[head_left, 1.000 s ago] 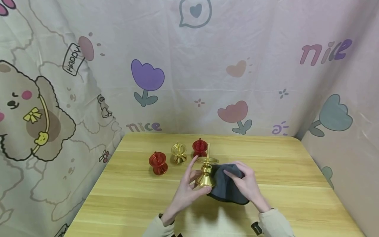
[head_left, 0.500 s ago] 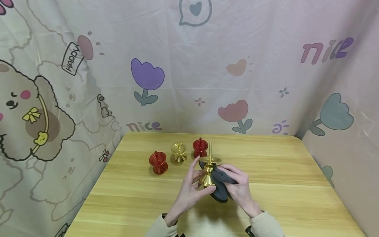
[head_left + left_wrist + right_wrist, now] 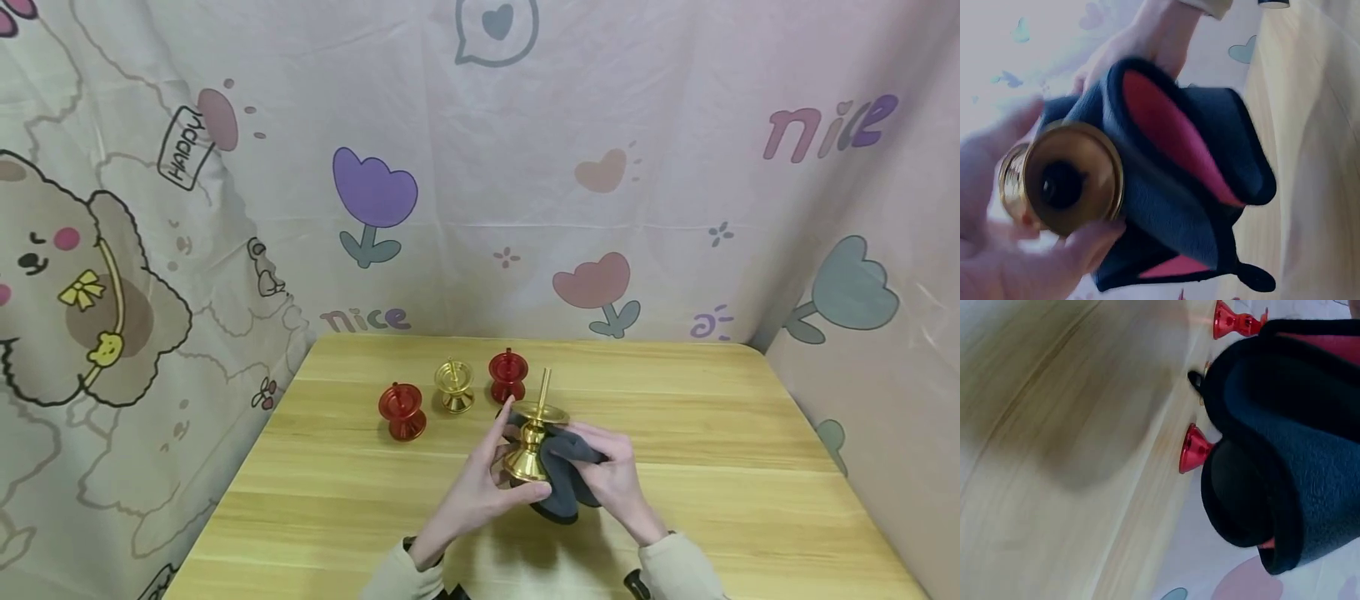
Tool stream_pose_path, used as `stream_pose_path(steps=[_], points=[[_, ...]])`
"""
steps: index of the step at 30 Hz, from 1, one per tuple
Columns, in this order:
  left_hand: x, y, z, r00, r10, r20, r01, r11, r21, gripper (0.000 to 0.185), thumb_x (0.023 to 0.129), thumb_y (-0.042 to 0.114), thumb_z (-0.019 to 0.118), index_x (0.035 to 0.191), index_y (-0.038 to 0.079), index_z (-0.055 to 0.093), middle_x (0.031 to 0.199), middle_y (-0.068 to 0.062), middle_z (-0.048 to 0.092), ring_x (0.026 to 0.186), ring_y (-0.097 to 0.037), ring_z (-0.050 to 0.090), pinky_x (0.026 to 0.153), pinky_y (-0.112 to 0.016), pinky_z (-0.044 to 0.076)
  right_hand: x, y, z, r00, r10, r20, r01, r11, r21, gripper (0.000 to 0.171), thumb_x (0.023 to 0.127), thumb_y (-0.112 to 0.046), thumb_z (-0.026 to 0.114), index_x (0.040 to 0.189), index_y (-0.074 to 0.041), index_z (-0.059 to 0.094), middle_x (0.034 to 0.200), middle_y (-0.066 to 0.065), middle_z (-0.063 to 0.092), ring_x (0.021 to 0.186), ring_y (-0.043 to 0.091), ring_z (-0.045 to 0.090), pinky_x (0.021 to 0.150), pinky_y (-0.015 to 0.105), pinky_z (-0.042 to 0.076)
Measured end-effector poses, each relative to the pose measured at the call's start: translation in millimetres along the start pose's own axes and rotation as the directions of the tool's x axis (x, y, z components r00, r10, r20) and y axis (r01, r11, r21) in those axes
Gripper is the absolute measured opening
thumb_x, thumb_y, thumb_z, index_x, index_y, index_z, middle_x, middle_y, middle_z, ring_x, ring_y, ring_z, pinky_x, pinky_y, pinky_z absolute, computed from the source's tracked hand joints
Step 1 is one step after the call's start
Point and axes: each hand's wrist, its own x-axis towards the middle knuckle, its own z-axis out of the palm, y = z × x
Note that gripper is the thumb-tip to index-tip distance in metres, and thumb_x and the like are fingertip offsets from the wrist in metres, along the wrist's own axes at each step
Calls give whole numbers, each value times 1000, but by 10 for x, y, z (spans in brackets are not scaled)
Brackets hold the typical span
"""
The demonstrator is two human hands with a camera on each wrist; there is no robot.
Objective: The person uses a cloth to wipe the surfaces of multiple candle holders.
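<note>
The left hand [image 3: 480,483] curled its fingers and thumb around the bell-shaped base of a brass candlestick [image 3: 531,442], holding it just above the wooden table [image 3: 750,450] near the table's middle. The right hand [image 3: 611,479] gripped a dark cloth [image 3: 562,483] and pressed it against the candlestick's right side; in the left wrist view the cloth [image 3: 1179,187] showed a pink lining and wrapped against the brass base [image 3: 1072,181], whose hollow underside faced the camera. Behind the hands, three smaller holders stood on the table in a loose row: a red holder [image 3: 402,411] on the left, a small brass holder [image 3: 454,387] in the middle, and a second red holder [image 3: 507,377] just behind the candlestick. A printed curtain [image 3: 480,167] hung behind and beside the table, with the word "nice" readable above the table's far left corner and again in larger letters at upper right, and "HAPPY" on a tilted tag at upper left, among tulips, hearts and a cartoon bear. Compared with half a second before, the candlestick had tilted so that its thin top pin leaned to the right, and the cloth had bunched more closely against its stem; the three small holders had stayed where they were.
</note>
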Motion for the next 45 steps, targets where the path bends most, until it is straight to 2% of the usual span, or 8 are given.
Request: stream_pose_path(steps=[5,11,16,20,27,35,39,45], points=[[-22,24,65,989,54,-137,-39,993,114,107,81,19,85,161,38,16,118,-13,59,118,-23,60,95,-27,57,18,-5,25,997,-73,-28,71,996,-45,42,65,29,68,101,8,76,98,23,76,103,11,73,89,18,58],[-20,19,10,975,198,-103,-167,954,248,100,83,19,83,162,27,22,116,-11,71,114,-24,67,106,-43,54,23,-29,4,998,-40,-46,39,999,-21,39,67,28,69,100,9,75,102,19,77,105,10,72,89,18,58],[-15,22,-30,996,91,3,-90,988,123,101,88,14,78,163,30,12,136,-20,60,127,-35,59,110,-48,49,4,-39,-20,997,55,-56,-54,998,16,38,67,25,73,99,5,77,104,5,78,101,6,72,89,17,57],[-12,34,13,999,33,-21,-30,992,126,108,84,20,83,162,36,11,136,-15,54,128,-33,55,107,-51,51,-8,-29,-13,998,28,-60,-28,1000,12,37,67,24,74,99,5,77,103,7,78,102,6,73,89,17,58],[-6,10,40,992,96,-80,-88,992,95,105,83,14,83,162,28,17,115,-16,59,119,-29,59,104,-47,53,6,-23,-18,998,-11,-54,12,1000,25,37,68,24,73,102,9,75,110,7,77,107,9,72,94,20,57],[-13,-17,9,998,62,7,-62,996,71,102,89,15,77,163,33,8,136,-22,58,132,-38,54,111,-50,47,4,2,-64,996,73,-55,-70,996,54,43,66,28,72,102,4,77,107,0,78,103,7,73,91,18,57],[4,-15,35,997,62,-53,-55,991,120,113,80,17,87,162,34,12,130,-19,60,125,-35,60,109,-42,51,-11,9,-13,999,-4,-45,4,1000,2,42,66,29,69,101,6,77,100,15,78,101,10,74,88,19,59],[10,-18,22,979,175,-109,-142,955,261,113,75,17,90,162,25,18,117,-12,69,114,-28,67,107,-42,53,-7,-13,37,997,-52,-59,51,999,-12,41,66,30,68,99,6,76,97,19,77,100,10,74,87,18,59]])
